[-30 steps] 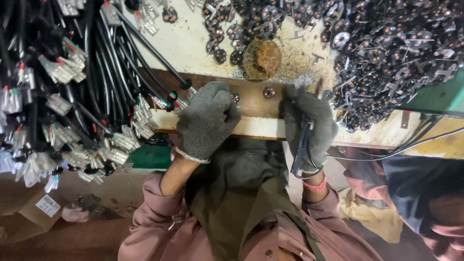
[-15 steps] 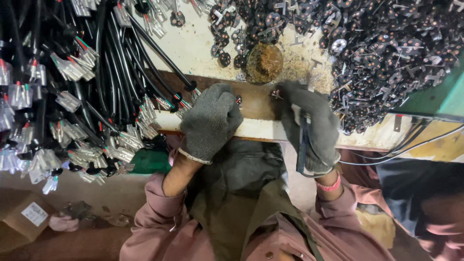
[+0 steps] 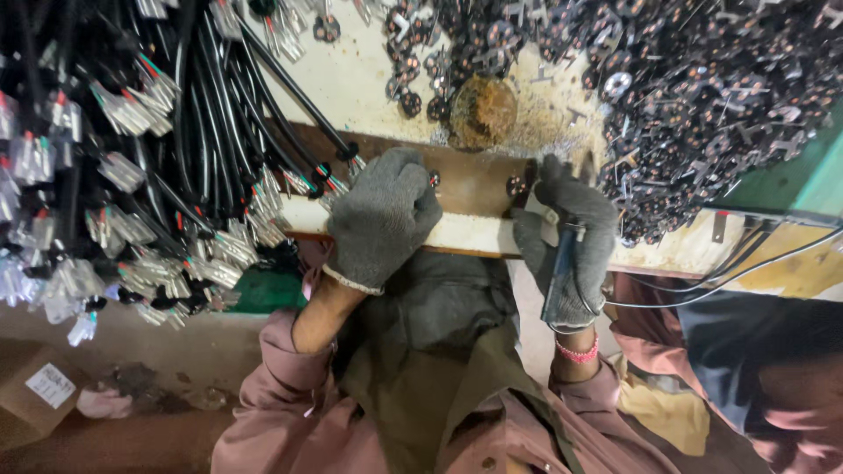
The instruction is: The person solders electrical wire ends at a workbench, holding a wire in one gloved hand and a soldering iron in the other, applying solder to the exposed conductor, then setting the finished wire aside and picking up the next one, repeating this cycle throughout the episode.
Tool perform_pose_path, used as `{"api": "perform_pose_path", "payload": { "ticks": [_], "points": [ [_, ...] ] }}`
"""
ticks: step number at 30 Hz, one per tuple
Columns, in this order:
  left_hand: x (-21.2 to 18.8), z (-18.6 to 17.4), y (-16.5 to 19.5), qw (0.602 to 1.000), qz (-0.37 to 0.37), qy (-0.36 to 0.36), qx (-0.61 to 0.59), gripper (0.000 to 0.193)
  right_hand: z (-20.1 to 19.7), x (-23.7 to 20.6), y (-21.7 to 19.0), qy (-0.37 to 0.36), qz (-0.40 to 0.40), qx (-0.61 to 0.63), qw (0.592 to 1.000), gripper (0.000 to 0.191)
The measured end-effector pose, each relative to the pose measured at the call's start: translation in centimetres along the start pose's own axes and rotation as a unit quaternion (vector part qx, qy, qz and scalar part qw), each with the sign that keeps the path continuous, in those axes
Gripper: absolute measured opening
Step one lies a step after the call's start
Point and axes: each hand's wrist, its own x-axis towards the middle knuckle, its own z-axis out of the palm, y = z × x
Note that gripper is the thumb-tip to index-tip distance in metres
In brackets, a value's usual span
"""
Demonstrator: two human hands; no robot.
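While the grey-gloved left hand point(image 3: 382, 215) presses flat, fingers together, on the brown wooden block point(image 3: 474, 180):
The grey-gloved right hand point(image 3: 566, 233), fingers wrapped around the dark-handled tool point(image 3: 562, 276), should keep its tip square on the small round black part point(image 3: 516, 185).

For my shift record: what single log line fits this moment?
left hand: gloved, flat on wooden block | right hand: gloved, gripping dark-handled tool | black cables left

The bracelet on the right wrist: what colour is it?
Pink. The beaded bracelet sits just below the grey glove of the right hand, clearest in the head view.
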Motion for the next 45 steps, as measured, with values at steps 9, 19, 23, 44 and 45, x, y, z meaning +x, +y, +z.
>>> {"api": "perform_pose_path", "payload": {
  "ticks": [9, 19, 23, 44, 45],
  "points": [
    [-0.4, 0.5, -0.2, 1.0, -0.005, -0.001, 0.029, 0.011, 0.0, 1.6, 0.0, -0.05, -0.111, -0.161, 0.979, 0.035],
    [0.2, 0.2, -0.2, 0.999, -0.016, -0.029, -0.011, 0.008, 1.1, -0.3, -1.4, -0.11, -0.167, -0.298, 0.933, 0.035],
    [0.1, -0.1, 0.1, 1.0, -0.005, -0.007, 0.008, 0.008, 0.7, -2.2, 1.0, 0.014, 0.002, -0.136, 0.991, 0.022],
    [-0.1, 3.1, 3.5, 0.982, 0.007, -0.188, -0.017, 0.019, 2.4, -4.6, 3.7, 0.131, 0.138, 0.187, 0.964, 0.035],
    [-0.2, 3.2, 3.4, 0.982, 0.018, -0.186, -0.029, 0.025, 2.6, -4.2, 3.5, 0.085, 0.057, 0.098, 0.99, 0.036]
  ]
}}
